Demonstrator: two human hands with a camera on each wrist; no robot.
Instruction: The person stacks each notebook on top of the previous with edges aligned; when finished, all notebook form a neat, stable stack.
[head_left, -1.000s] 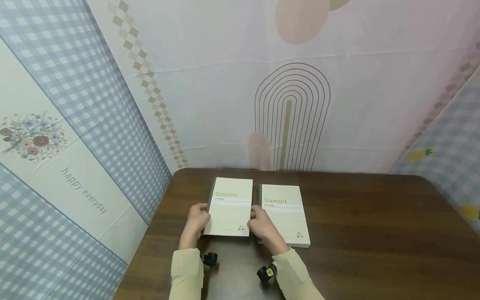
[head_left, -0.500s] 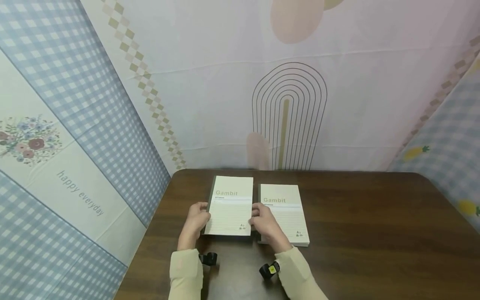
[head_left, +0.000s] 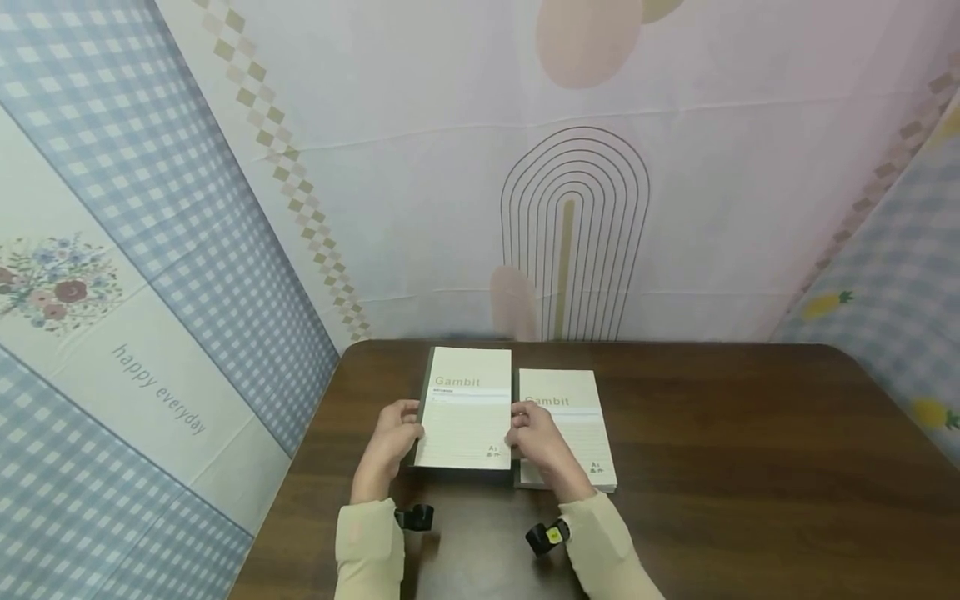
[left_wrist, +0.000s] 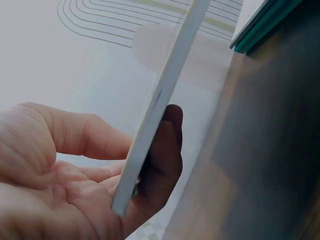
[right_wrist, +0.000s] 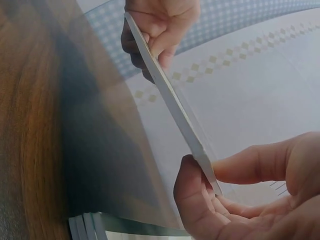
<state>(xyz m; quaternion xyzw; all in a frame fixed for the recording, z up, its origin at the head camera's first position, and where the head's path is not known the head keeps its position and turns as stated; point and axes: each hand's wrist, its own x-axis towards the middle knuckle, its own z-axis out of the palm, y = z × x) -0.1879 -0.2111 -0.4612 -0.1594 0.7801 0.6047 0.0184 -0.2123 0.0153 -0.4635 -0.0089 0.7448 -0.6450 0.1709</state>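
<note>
Between my two hands is a cream notebook (head_left: 465, 421) marked "Gambit", with a dark spine on its left. My left hand (head_left: 390, 440) grips the spine side, thumb on the cover and fingers behind. My right hand (head_left: 542, 442) pinches the opposite edge the same way. Seen edge-on in the left wrist view, the thin notebook (left_wrist: 160, 100) is held above the table. A stack of matching notebooks (head_left: 573, 446) lies just to the right, partly covered by my right hand. In the right wrist view the stack (right_wrist: 87, 227) shows several layered edges.
The dark brown wooden table (head_left: 712, 433) extends well to the right of the stack. A patterned white cloth (head_left: 420, 208) hangs along its back edge, and a blue checked cloth (head_left: 225, 208) hangs at the left. Each wrist carries a small black camera.
Both hands have moved slightly right and up with the notebook, which now sits closer to the stack and overlaps its left side in the head view. The grip is unchanged.
</note>
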